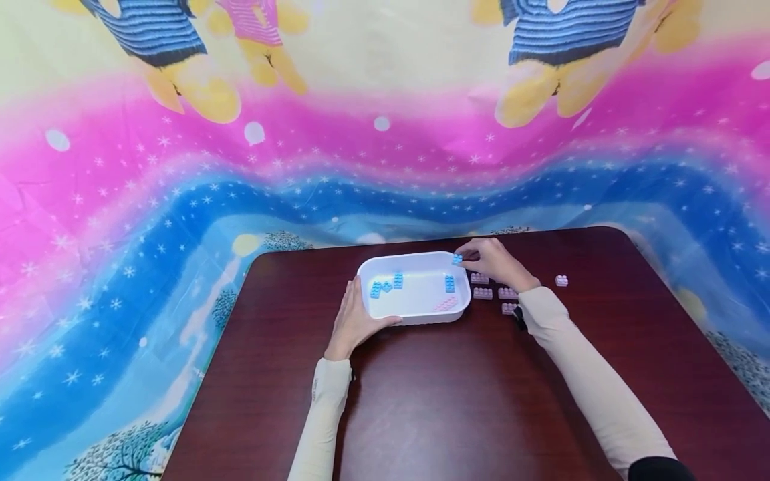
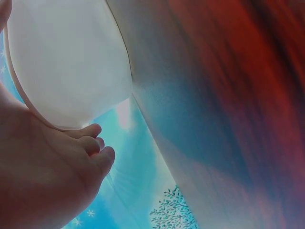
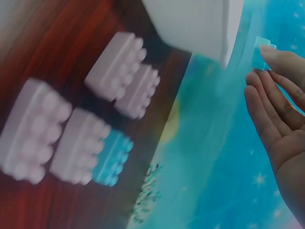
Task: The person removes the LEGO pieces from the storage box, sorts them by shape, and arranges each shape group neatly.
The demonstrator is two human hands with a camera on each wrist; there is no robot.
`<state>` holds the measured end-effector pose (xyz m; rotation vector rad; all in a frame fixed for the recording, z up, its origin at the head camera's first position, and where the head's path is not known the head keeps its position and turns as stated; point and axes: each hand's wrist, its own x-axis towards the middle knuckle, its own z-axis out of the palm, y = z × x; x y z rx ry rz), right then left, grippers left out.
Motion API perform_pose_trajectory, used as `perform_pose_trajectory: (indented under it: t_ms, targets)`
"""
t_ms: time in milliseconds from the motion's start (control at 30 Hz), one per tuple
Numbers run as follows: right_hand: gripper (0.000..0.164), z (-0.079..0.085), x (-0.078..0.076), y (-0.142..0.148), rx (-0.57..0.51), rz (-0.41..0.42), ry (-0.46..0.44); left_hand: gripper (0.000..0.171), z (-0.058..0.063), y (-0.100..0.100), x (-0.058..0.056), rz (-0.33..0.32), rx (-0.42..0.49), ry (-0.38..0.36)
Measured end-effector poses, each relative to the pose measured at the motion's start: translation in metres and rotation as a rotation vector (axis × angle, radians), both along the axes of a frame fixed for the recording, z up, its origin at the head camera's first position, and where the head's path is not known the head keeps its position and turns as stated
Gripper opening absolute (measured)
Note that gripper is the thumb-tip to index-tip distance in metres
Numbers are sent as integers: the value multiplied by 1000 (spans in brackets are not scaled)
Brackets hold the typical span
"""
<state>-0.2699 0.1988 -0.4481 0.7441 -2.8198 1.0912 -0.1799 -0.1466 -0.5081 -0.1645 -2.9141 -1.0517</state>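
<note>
The small blue toy brick (image 1: 457,259) is at the far right corner of the white plastic tub (image 1: 415,320); whether it touches the rim, I cannot tell. The right hand (image 1: 492,260) pinches this brick between thumb and fingers. The thumb covers a part of it, so its long axis is hard to make out; in the right wrist view its studs point toward the thumb side.

The tub lies with its open side up and its long axis from left to right before the person. The left hand (image 1: 355,321) grips its left end, the thumb along the near side and the fingers around the end; the left wrist view cuts the tub off at the upper border.

Inside the tub, three blue pieces (image 1: 387,286) sit toward its left end and one blue brick (image 1: 450,284) near its right end. Close to its near right corner is something pink (image 1: 446,304), too pale to say if it is one brick or two.

Just right of the tub stand four pale pink bricks (image 1: 482,293), with another blue brick (image 3: 113,157) which the right arm hides in the head view. Farther right of the tub is a single pink brick (image 1: 561,280). All this is on a dark brown table (image 1: 421,401).
</note>
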Motion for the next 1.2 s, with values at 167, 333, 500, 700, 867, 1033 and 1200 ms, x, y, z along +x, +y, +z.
perform_pose_trajectory:
  t_ms: [167,333,500,700,867,1033,1200]
  targets:
    - [24,-5,2,22,-25,-34,8,137,0,0,0,-4,-8,-2]
    - [26,-6,7,44,-29,-81,-6,137,0,-1,0,-3,-3,0]
    - [26,-9,12,66,-38,-111,-11,137,0,-1,0,-3,3,6]
    - [25,-17,22,92,-40,-117,31,138,1,-1,1,-4,3,3]
    - [27,-24,34,117,-16,-144,20,138,0,1,0,-9,12,1]
    - [27,-32,46,141,0,-169,13,139,-1,0,-2,-13,2,-5]
    - [27,-42,58,164,42,-190,10,139,-2,-1,-1,-11,14,3]
